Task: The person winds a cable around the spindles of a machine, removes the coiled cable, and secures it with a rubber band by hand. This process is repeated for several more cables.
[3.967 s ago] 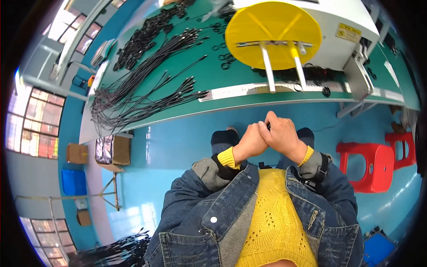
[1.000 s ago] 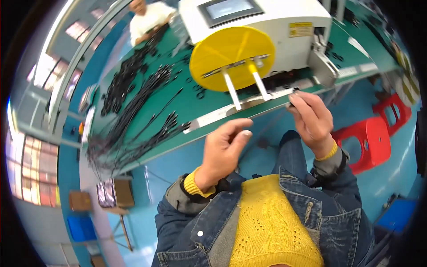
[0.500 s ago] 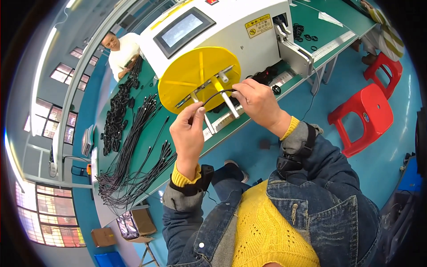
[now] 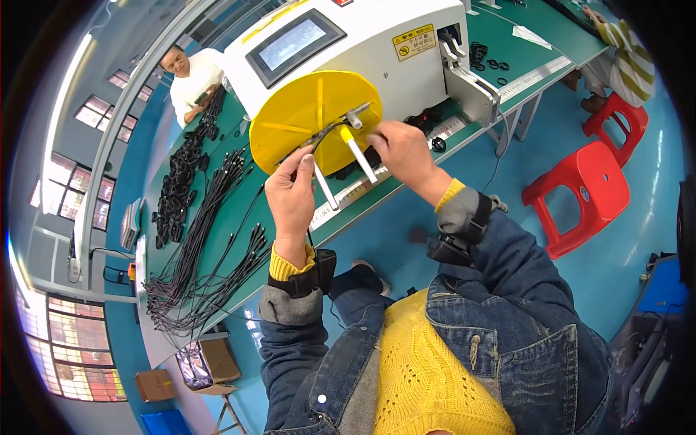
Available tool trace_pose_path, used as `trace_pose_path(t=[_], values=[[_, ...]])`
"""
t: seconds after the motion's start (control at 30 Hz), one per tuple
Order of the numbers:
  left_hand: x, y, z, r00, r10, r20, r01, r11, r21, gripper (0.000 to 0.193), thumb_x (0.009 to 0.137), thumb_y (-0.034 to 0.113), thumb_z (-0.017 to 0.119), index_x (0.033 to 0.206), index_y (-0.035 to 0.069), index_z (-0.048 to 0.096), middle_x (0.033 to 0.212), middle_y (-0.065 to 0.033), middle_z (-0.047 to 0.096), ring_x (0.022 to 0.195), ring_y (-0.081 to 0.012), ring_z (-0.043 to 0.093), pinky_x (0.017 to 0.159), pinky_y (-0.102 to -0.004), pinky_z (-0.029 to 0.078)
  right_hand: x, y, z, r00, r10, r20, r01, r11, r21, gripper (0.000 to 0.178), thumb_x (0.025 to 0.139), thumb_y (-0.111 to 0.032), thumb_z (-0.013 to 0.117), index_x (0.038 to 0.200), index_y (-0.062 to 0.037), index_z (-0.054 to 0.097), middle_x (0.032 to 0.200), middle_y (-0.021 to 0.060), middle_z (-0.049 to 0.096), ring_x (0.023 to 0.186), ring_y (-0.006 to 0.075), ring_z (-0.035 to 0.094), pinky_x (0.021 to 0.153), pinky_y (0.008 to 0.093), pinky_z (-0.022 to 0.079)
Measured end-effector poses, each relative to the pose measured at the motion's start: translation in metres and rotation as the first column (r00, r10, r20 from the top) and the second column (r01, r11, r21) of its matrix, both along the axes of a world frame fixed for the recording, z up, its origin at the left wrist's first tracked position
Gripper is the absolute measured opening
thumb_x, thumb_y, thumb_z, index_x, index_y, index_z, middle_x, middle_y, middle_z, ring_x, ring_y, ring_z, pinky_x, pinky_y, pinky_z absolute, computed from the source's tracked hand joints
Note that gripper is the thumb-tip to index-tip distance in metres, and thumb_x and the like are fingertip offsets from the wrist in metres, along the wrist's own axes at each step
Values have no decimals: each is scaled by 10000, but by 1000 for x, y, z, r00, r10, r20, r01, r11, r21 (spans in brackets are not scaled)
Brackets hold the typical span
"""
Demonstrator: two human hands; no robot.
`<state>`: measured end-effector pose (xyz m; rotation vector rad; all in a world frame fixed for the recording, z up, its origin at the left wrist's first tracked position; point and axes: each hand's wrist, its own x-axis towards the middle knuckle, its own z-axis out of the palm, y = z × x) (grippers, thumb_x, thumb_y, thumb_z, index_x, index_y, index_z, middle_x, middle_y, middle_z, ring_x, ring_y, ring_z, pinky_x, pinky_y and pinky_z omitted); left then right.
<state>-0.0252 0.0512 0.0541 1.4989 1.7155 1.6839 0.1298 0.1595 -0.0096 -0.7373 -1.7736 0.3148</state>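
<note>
My left hand [image 4: 291, 199] is closed in a pinch on a thin black cable [image 4: 319, 141] in front of the yellow disc [image 4: 290, 119]. From my fingertips the cable arcs up to the yellow-sleeved peg [image 4: 346, 135] on the disc. Some of the cable's lower run hangs below my left hand, partly hidden by the wrist. My right hand [image 4: 407, 156] hovers at the disc's right edge, fingers loosely bent and apart from the cable. Metal rods [image 4: 326, 185] stick out from the disc toward me. The disc sits on the front of a white machine [image 4: 384, 72] with a screen [image 4: 296, 47].
Many black cables [image 4: 192, 254] lie in bundles on the green table [image 4: 243, 279] at left. Coiled cables [image 4: 177, 181] are heaped behind them. A person in white [image 4: 192, 87] works at the far left. Red stools [image 4: 587, 185] stand on the blue floor at right; cardboard boxes [image 4: 217, 362] sit lower left.
The cable was stretched between both hands; now its right end has come away from my right hand and rests by the peg. The whole view has shifted slightly.
</note>
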Motion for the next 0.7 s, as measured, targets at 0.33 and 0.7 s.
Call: trace_pose_path(t=[0.33,0.7], values=[[-3,-20,-16,994,49,101,-52,998,28,169,854,113,596,935,-29,638,660,-2,565,509,-33,448,451,-160,349,89,-65,-63,963,183,198,-115,942,-315,132,760,-136,584,732,-8,603,707,145,595,656,317,578,583,369,462],[-10,-26,-28,985,170,-41,-165,980,110,172,855,112,596,935,-33,641,655,-31,573,512,-59,455,466,-194,359,100,-66,-62,918,270,291,-66,827,-558,152,758,-144,575,753,-1,624,668,161,598,615,308,585,572,357,461]])
